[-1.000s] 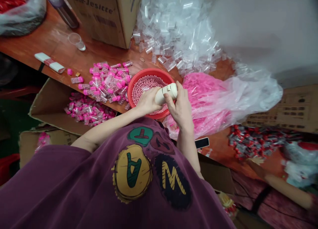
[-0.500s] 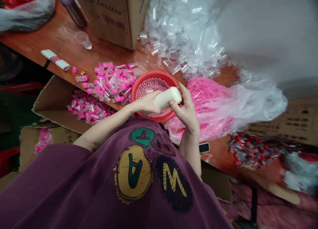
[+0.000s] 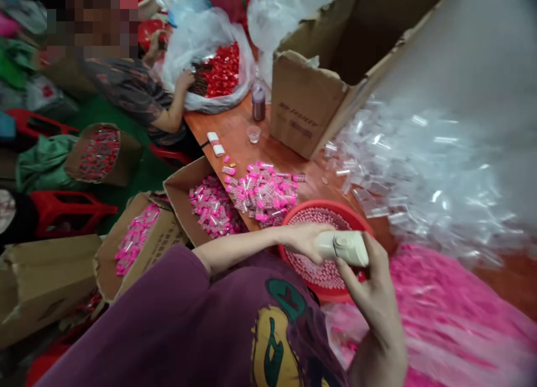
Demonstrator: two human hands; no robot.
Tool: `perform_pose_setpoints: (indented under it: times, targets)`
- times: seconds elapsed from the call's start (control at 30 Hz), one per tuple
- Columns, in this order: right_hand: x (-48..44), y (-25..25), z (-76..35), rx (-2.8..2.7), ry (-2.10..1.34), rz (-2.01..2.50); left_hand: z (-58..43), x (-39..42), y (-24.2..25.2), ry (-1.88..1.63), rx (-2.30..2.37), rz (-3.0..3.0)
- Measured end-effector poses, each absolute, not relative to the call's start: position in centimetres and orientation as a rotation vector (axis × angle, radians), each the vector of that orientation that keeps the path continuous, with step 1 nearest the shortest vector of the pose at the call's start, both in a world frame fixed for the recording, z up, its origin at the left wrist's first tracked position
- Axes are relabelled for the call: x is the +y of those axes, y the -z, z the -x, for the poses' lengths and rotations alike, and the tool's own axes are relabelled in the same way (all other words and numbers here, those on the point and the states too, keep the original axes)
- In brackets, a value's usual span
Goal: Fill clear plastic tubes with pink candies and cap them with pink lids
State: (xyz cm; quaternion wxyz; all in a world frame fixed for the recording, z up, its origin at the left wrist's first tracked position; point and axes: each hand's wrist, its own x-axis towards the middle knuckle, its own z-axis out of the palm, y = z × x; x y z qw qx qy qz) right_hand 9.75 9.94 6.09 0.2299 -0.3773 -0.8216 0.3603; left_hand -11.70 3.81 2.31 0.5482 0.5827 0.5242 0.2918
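Observation:
A cream-white thermos flask (image 3: 342,247), with a small latch-like button on its side, lies sideways in the air above a red basin (image 3: 289,216) of pink beads (image 3: 321,272). My left hand (image 3: 308,239) is wrapped round its left end. At the other end, the thumb and fingers of my right hand (image 3: 377,286) press around the top. Left of the basin is a heap of small clear tubes with pink caps (image 3: 266,191), filled with beads. A bag of pink pieces (image 3: 444,314) lies beside my right hand.
Clear empty tubes (image 3: 436,180) are piled at the right, by a tall open carton (image 3: 308,96). Cartons of pink-capped tubes (image 3: 212,205) stand below the table's left edge. At the far end, a seated co-worker (image 3: 130,93) reaches into a bag of red pieces (image 3: 224,68).
My view has swung left, bringing the co-worker and floor cartons into sight. The flask has turned, so its button now shows. Both hands remain on it.

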Motion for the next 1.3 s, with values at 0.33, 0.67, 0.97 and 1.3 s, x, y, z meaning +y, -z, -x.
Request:
perform_pose_setpoints:
  times: [0.33, 0.67, 0.97, 1.3]
  targets:
    - [10.9, -4.0, -5.9, -2.225, -1.141, 1.074, 15.3, 2.5, -2.0, -0.823, 1.345, -1.305]
    - [10.9, -3.9, -2.1, -2.181, -1.169, 1.225, 16.9, 1.5, -1.8, -0.821, 1.692, -1.334]
    - [11.3, -4.4, 1.3, -2.198, -1.127, 1.379, 19.2, 1.3, -1.2, -0.821, 1.739, -1.325]
    - [12.4, -5.4, 4.7, -2.36, -1.088, 1.141, 21.8, 0.9, -0.9, -0.906, 1.741, -1.393]
